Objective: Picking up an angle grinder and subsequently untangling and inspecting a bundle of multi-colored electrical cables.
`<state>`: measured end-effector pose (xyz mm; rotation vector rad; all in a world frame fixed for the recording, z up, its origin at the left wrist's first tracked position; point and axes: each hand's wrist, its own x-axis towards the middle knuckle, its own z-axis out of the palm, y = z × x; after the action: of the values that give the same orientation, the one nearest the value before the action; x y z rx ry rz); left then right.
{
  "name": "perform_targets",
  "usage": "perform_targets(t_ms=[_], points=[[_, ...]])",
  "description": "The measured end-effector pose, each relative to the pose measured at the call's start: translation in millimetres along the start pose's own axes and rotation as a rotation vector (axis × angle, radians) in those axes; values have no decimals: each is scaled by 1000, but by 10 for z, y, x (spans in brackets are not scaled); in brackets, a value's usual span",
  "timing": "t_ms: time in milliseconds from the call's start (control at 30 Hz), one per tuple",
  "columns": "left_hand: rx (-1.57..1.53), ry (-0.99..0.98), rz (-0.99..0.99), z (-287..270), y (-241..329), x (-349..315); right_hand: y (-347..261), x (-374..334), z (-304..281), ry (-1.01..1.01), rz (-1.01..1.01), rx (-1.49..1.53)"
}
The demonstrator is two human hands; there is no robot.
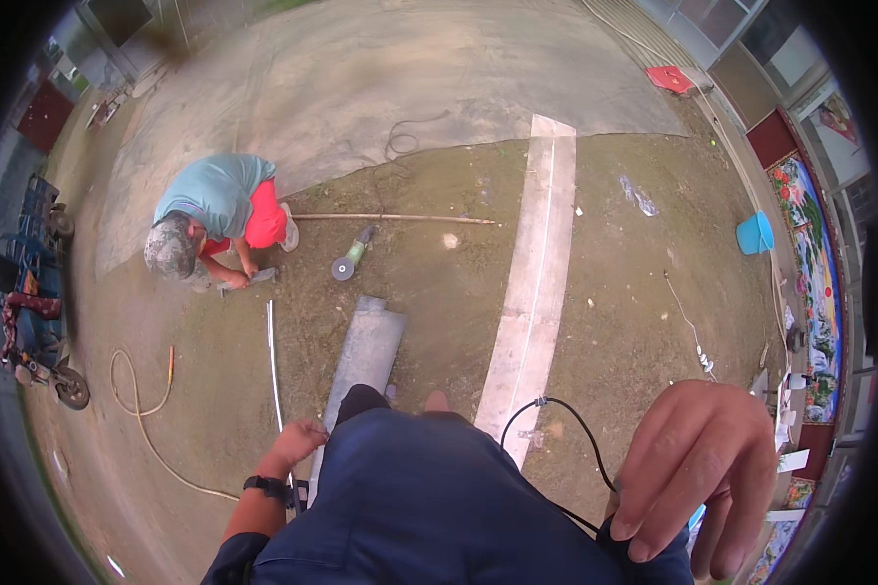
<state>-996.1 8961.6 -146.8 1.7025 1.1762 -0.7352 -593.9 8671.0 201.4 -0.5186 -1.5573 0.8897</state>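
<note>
While L hand (302,442) hangs beside the wearer's L side, its grip: fingers bent inward; cannot tell if anything is pinched.
L wrist: black band (266,485), fitted just behind the hand.
Metal strip (274,356): thin, silver-white, lying lengthwise on the dirt ground (449,283); far end nr co-wkr, near end running down behind L hand; contact w/ hand can't be confirmed.
R hand (698,468): raised, close to camera; fingers bent downward, loosely spaced; cannot tell if they pinch anything.
Black cable (595,441): loops from btwn the wearer's front and the board to nr R fingertips; hold not verifiable.
Grey panel (369,341): flat on the dirt, R of strip; near end hidden by wearer's body.
Long board (537,258): pale, w/ lengthwise white line; far corners lie over the slab edge, near end hidden by wearer's clothing.
Co-wkr (215,195): squatting nr L edge of the dirt, teal top, red trousers, camo cap; both hands at a small grey piece (261,276).
Angle grinder (351,256): green body, disc toward co-wkr; btwn wooden pole and panel far edge.
Wooden pole (390,216): lies crosswise, nr slab edge, R end short of board's L edge.
Concrete slab (390,88): beyond the dirt's far edge.
Hose (142,419): tan, curved, L of strip.
Bucket (754,234): blue, at R edge of the dirt, nr wall.
</note>
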Motion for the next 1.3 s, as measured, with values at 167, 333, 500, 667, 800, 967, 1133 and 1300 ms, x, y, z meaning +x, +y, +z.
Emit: perform_targets(t_ms=[167, 333, 500, 667, 800, 967, 1133, 1300], points=[[85, -98, 168, -28, 1230, 711, -191, -268, -371, 216, -181, -106], [199, -194, 208, -19, 2190, 1579, -186, -493, -1539, 141, -167, -23], [210, -184, 314, 32, 3504, 2466, -228, -520, -2650, 309, -169, -29], [320, -215, 426, -258, 5202, 2958, -405, -471, -3855, 280, -213, -10], [344, -178, 497, -395, 6346, 3406, -546, -613, -4952, 168, -175, 39], [331, -104, 419, -353, 7647, 3940, -728, -1131, -6385, 125, -140, 42], [178, -127, 294, -294, 8903, 4090, -880, -1356, -7792, 310, -476, -83], [168, -103, 329, -377, 9883, 4575, -1129, -1290, -9298, 211, -305, 41]])
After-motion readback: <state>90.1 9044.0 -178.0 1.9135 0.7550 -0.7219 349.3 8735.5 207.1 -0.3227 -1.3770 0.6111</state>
